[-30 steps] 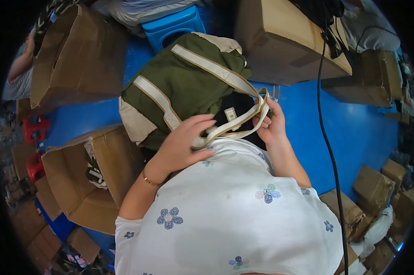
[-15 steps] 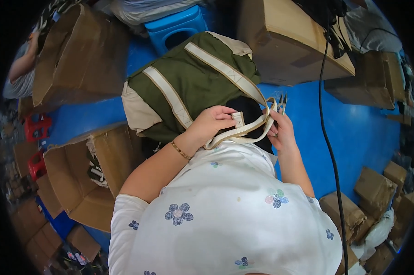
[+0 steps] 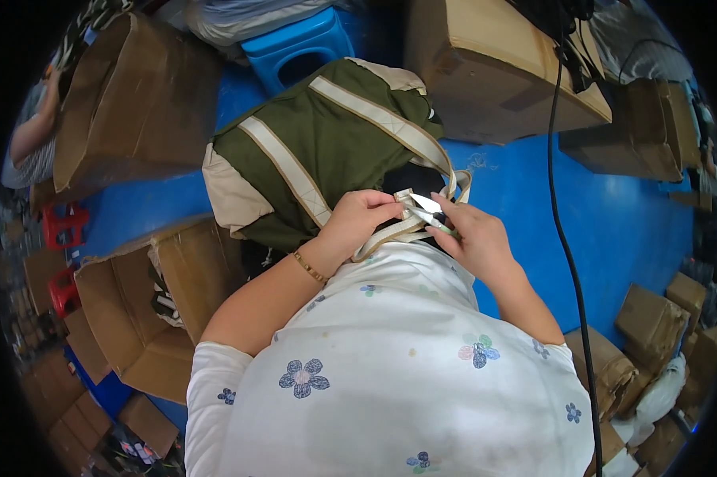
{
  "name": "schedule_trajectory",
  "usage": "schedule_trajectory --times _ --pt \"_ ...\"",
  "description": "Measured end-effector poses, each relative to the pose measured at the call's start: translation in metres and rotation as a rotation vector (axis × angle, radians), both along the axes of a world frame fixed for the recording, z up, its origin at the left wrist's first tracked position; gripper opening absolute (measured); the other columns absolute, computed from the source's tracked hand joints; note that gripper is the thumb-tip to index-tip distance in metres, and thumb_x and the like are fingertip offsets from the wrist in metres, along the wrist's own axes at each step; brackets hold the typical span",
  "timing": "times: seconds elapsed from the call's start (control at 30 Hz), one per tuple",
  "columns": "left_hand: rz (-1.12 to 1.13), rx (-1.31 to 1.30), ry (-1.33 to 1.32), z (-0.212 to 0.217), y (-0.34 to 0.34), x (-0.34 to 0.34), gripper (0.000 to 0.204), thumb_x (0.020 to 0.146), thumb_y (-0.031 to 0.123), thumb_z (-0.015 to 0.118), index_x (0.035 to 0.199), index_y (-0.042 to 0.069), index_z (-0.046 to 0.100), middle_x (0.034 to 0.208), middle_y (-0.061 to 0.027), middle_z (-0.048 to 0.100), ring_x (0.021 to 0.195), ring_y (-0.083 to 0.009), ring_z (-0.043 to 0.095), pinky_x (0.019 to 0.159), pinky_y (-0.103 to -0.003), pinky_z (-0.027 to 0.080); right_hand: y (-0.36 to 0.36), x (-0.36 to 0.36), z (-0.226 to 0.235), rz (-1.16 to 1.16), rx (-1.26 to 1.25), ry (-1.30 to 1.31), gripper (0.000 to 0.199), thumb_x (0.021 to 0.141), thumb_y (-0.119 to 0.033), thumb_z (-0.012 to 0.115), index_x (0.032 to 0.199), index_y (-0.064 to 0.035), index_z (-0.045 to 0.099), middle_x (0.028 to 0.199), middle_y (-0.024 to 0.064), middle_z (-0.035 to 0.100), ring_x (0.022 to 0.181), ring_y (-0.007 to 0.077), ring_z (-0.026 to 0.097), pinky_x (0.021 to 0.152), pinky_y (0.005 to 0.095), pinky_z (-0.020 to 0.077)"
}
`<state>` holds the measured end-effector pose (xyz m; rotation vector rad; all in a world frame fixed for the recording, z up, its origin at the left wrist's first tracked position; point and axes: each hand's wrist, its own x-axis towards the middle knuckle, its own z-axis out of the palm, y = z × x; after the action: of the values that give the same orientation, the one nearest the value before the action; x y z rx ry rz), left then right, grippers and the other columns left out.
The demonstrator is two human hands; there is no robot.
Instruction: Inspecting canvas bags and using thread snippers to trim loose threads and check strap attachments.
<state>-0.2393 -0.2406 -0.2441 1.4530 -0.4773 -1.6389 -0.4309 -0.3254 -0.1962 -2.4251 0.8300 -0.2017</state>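
An olive-green bag [image 3: 307,135] with beige corners lies across my lap, its white handle straps [image 3: 291,163] edged in tan. My left hand [image 3: 350,222] pinches a short white tab [image 3: 403,195] by the bag's near edge. Wrapped in my right hand [image 3: 479,242] is a pair of thread snips [image 3: 427,204], blades pointing left, right at the tab. Whether the blades touch the tab cannot be made out. A looped strap [image 3: 460,184] stands just beyond my right fingers, and another part of it passes beneath both hands.
To my left stands an open carton [image 3: 128,302] with green and white items inside. A blue stool [image 3: 299,48] is beyond the bag. Large cartons [image 3: 485,71] stand at far right and far left [image 3: 136,103]. A black cable [image 3: 561,215] hangs down on the right.
My right hand has let go of the strap loop and come left. The snips have swung from pointing up to pointing left, at the tab still pinched by my left hand.
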Motion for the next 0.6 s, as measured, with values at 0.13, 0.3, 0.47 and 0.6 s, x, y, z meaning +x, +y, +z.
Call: schedule_trajectory --times 0.13,0.3,0.47,0.6 --pt "-0.012 -0.02 -0.021 0.004 0.001 -0.001 0.021 0.082 0.012 0.062 0.095 -0.005 0.064 0.085 -0.0059 0.065 0.076 -0.0098 0.058 0.069 -0.022 0.046 -0.003 0.002 -0.012 0.048 -0.038 0.021 0.042 0.078 -0.026 0.066 0.116 -0.0083 0.058 0.072 0.0051 0.059 0.061 0.0199 0.059 0.052 0.0315 0.0474" --pt "-0.034 -0.016 -0.03 0.005 0.001 -0.002 0.019 0.084 0.013 0.061 0.094 -0.002 0.065 0.088 -0.0038 0.065 0.079 -0.0085 0.057 0.073 -0.021 0.045 -0.005 0.005 -0.016 0.071 -0.094 -0.022 0.038 0.079 -0.026 0.064 0.112 -0.0085 0.06 0.069 0.0043 0.059 0.058 0.0205 0.059 0.05 0.0316 0.0471" --pt "-0.059 -0.047 -0.038 0.003 0.0 -0.001 0.019 0.085 0.013 0.06 0.096 -0.002 0.065 0.088 -0.0031 0.065 0.079 -0.0077 0.057 0.073 -0.021 0.045 -0.004 0.006 -0.015 0.058 -0.108 0.002 0.038 0.077 -0.021 0.067 0.113 -0.01 0.061 0.066 0.0049 0.058 0.056 0.0204 0.056 0.05 0.0305 0.0457" --pt "-0.052 -0.06 0.011 0.004 -0.001 0.0 0.02 0.085 0.014 0.06 0.096 -0.002 0.065 0.087 -0.0029 0.065 0.079 -0.0073 0.057 0.073 -0.021 0.045 -0.004 0.006 -0.016 0.033 -0.148 -0.026 0.036 0.077 -0.019 0.067 0.111 -0.0101 0.061 0.066 0.0052 0.058 0.055 0.0203 0.056 0.048 0.0302 0.0454"
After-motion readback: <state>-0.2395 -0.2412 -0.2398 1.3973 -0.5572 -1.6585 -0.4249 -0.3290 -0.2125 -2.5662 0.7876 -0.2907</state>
